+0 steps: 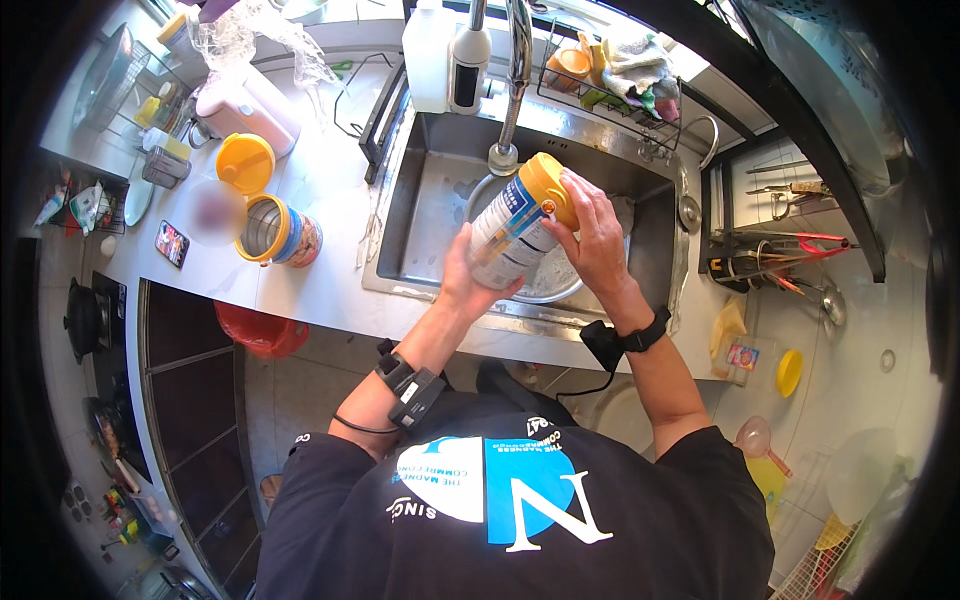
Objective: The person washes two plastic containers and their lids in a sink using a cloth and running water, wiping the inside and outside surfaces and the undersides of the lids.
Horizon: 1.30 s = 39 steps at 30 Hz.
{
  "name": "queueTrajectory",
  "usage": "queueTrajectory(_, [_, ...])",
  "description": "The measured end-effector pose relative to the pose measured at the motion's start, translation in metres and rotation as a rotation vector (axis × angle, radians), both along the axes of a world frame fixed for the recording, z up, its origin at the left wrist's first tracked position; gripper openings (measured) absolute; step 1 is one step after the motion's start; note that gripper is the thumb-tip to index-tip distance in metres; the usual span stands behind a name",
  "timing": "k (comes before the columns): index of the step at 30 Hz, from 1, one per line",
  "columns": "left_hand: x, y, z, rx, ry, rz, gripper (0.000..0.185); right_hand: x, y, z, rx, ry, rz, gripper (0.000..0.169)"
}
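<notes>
Tilted over the steel sink (424, 217) is a tall canister (506, 225) with a yellow lid and a printed label. My left hand (472, 274) cups its lower end. On the lid, my right hand (596, 232) rests with its fingers around the far side and the thumb near the small hinge or clasp. Beneath the canister, partly hidden by it, a round metal basin (562, 281) sits in the sink. The chrome faucet (514, 90) hangs just behind the lid. To the left, a similar canister (281, 232) stands on the counter with its yellow lid (245, 163) swung back.
A phone (172, 244) lies on the counter by a blurred patch. Behind it stand a pale pink container (244, 112) and clear plastic wrap (255, 37). White bottles (429, 60) and a wire rack with cloths (637, 64) line the sink's back. A red bin (262, 330) is below the counter edge.
</notes>
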State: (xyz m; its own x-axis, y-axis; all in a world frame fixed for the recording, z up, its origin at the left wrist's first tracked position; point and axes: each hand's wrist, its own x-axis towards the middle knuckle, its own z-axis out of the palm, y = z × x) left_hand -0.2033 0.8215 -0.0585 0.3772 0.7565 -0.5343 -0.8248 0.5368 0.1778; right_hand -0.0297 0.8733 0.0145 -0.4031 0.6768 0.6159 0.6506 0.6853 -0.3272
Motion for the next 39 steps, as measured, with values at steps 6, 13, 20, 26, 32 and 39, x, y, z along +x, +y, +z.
queueTrajectory(6, [0.002,0.001,-0.003,-0.037,0.027,-0.018,0.052,0.009,0.008,-0.003,-0.064,0.073,0.027,0.033])
queueTrajectory(13, [-0.008,0.000,-0.027,0.035,0.049,-0.049,0.055,0.011,0.010,0.000,-0.311,0.130,0.019,0.030])
queueTrajectory(20, [-0.012,0.001,-0.028,0.250,0.155,-0.150,0.060,0.034,0.005,0.010,-1.063,0.462,0.295,0.100])
queueTrajectory(26, [-0.012,0.005,-0.028,0.398,0.462,-0.209,0.094,0.028,-0.007,0.039,-1.021,0.404,0.312,0.099])
queueTrajectory(32, [-0.014,-0.006,-0.014,1.112,1.620,-0.113,0.122,0.040,0.002,0.031,-0.426,-0.446,0.028,0.095])
queueTrajectory(39, [-0.065,-0.050,0.020,1.251,1.520,0.227,0.132,-0.078,-0.034,0.090,-0.644,-0.270,0.426,0.098])
